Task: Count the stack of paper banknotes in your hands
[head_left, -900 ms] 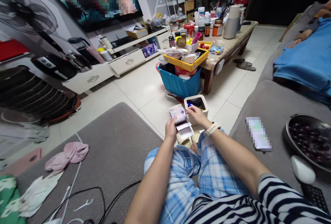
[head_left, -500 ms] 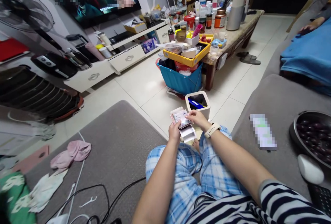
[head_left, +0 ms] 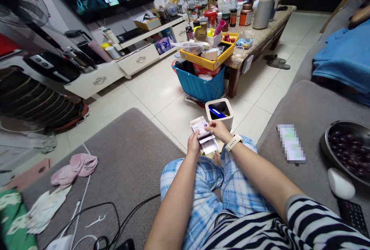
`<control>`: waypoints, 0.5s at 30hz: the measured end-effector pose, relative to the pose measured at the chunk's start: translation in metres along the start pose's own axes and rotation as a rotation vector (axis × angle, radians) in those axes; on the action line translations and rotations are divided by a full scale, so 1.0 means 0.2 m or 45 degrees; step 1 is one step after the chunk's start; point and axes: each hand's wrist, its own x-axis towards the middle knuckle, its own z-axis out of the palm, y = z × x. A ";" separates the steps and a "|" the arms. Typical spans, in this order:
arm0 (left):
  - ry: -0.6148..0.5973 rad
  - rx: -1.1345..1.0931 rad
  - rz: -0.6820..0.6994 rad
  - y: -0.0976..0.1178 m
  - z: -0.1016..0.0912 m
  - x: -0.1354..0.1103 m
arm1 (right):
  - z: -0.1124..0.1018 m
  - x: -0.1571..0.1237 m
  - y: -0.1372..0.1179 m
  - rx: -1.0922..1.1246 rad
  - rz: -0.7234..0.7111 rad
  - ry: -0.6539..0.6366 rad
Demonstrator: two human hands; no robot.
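Observation:
A small stack of pale pink and lilac banknotes [head_left: 200, 128] is held in front of my knees, some fanned out and some hanging lower. My left hand [head_left: 194, 144] is closed around the stack's left side, thumb on top. At the right edge, the fingers of my right hand [head_left: 218, 130] pinch a note; a pale watch strap circles that wrist. Just beyond the hands stands a cream square bin [head_left: 232, 120], with a blue packet [head_left: 216, 113] inside it. How many notes there are cannot be made out.
A blue basket [head_left: 199, 84] bearing a yellow tray [head_left: 212, 64] stands by the crowded coffee table [head_left: 267, 24]. On the sofa to my right lie a phone [head_left: 290, 143], a pan of dark fruit [head_left: 325, 142] and a remote [head_left: 353, 213]. Black cables [head_left: 115, 207] cross the left seat.
Both hands remain on the banknotes, with small finger shifts; the lower notes hang slightly differently. The whole view has shifted a little.

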 end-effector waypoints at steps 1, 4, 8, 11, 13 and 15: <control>0.007 -0.027 -0.027 0.00 0.00 0.00 | 0.00 0.00 0.00 0.010 0.004 0.001; 0.027 -0.119 -0.130 0.01 0.00 0.00 | 0.00 0.00 0.01 0.039 0.020 0.006; 0.059 -0.187 -0.210 0.02 0.00 0.00 | 0.00 0.00 0.01 0.087 0.017 -0.019; 0.122 -0.201 -0.198 0.03 -0.01 0.00 | 0.00 -0.01 -0.01 0.163 -0.014 -0.092; 0.157 -0.214 -0.183 0.03 -0.01 0.01 | 0.01 -0.01 -0.02 0.204 -0.036 -0.152; 0.152 -0.234 -0.180 0.02 -0.02 0.02 | 0.01 -0.02 -0.03 0.220 -0.031 -0.193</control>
